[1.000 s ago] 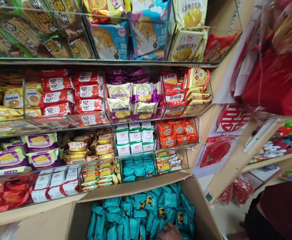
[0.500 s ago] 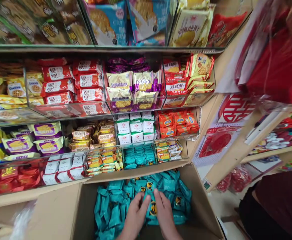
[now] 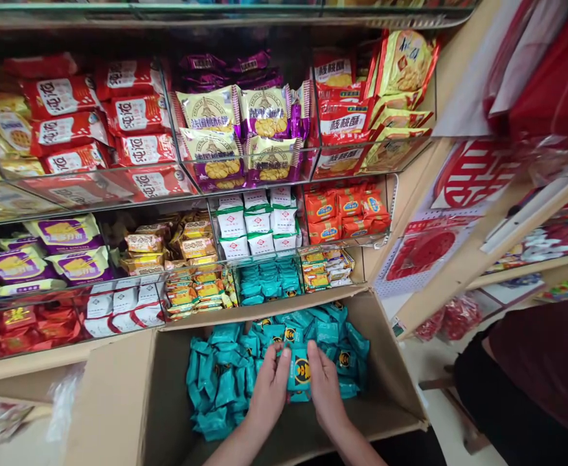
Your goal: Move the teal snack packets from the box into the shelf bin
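Both hands reach into an open cardboard box (image 3: 113,395) filled with several small teal snack packets (image 3: 218,382). My left hand (image 3: 270,388) and my right hand (image 3: 324,388) press from either side on a stack of teal packets (image 3: 299,374) held between them, fingers curled around its edges. The stack sits just above the loose packets in the box. Straight ahead, a clear shelf bin (image 3: 268,281) holds more of the same teal packets.
Glass-fronted shelves (image 3: 118,194) ahead carry red, purple, yellow, white and orange snack packs. A wooden shelf post (image 3: 458,272) with red paper decorations stands to the right. Another person in dark red clothing (image 3: 541,375) crouches at the lower right.
The view has tilted down, so the shelves slid up the frame. Both hands came into the box, gathered a stack of teal packets between them and lifted it slightly.
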A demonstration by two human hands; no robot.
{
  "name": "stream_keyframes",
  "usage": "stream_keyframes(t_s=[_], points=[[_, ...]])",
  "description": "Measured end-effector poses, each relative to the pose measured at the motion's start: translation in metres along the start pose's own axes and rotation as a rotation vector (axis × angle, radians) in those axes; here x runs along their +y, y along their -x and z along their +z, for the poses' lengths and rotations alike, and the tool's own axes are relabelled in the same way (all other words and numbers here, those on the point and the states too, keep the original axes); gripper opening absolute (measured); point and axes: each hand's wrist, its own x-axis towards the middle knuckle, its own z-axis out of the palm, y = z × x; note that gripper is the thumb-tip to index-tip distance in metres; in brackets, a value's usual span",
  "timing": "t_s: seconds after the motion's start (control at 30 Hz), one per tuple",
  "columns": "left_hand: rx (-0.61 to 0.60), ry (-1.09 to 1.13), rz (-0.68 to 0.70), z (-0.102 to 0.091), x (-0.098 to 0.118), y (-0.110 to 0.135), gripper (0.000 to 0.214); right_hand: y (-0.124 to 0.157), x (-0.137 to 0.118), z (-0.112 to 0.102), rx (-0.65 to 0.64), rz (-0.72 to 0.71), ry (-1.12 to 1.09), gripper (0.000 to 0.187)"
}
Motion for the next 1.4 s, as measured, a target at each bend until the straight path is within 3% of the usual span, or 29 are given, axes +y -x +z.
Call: stream_keyframes(t_s=[0.13, 0.3, 0.4, 0.47, 0.57, 0.63, 0.7, 0.83, 0.9, 1.03, 1.13, 1.23, 1.4], points=[[0.011, -0.069, -0.001, -0.016, -0.021, -0.006, 0.044, 0.002, 0.031, 0.003, -0.153, 0.068, -0.017, 0.037], [-0.117, -0.145, 0.093, -0.039, -0.039, -0.013, 0.039, -0.004, 0.055, 0.001, -0.255, 0.01, -0.051, 0.032], [-0.234, -0.256, 0.209, -0.05, -0.036, -0.016, 0.03, -0.008, 0.047, -0.01, -0.327, -0.045, 0.028, 0.04], [-0.295, -0.407, 0.306, -0.056, -0.03, -0.017, 0.027, -0.009, 0.037, -0.018, -0.369, -0.149, 0.237, 0.044], [-0.339, -0.531, 0.407, -0.063, -0.018, -0.015, 0.027, -0.009, 0.025, -0.027, -0.426, -0.312, 0.557, 0.033], [-0.354, -0.557, 0.443, -0.069, -0.005, -0.013, 0.029, -0.009, 0.018, -0.03, -0.396, -0.361, 0.634, 0.028], [-0.276, -0.629, 0.496, -0.081, 0.013, -0.013, 0.03, -0.008, 0.007, -0.032, -0.299, -0.361, 0.624, 0.028], [0.079, -0.827, 0.637, -0.125, 0.055, -0.027, 0.027, -0.012, -0.034, -0.033, -0.178, -0.299, 0.431, 0.032], [0.164, -0.886, 0.606, -0.151, 0.069, -0.04, 0.029, -0.019, -0.058, -0.031, -0.165, -0.282, 0.289, 0.036], [0.256, -0.893, 0.36, -0.186, 0.073, -0.063, 0.039, -0.037, -0.088, -0.027, -0.177, -0.245, 0.219, 0.046], [0.231, -0.796, 0.223, -0.193, 0.063, -0.069, 0.046, -0.051, -0.098, -0.025, -0.187, -0.262, 0.307, 0.049], [0.216, -0.738, 0.189, -0.193, 0.051, -0.074, 0.046, -0.071, -0.104, -0.02, -0.21, -0.389, 0.399, 0.043], [0.159, -0.859, 0.124, -0.197, 0.043, -0.08, 0.036, -0.125, -0.098, 0.006, -0.329, -0.45, 0.821, 0.022]])
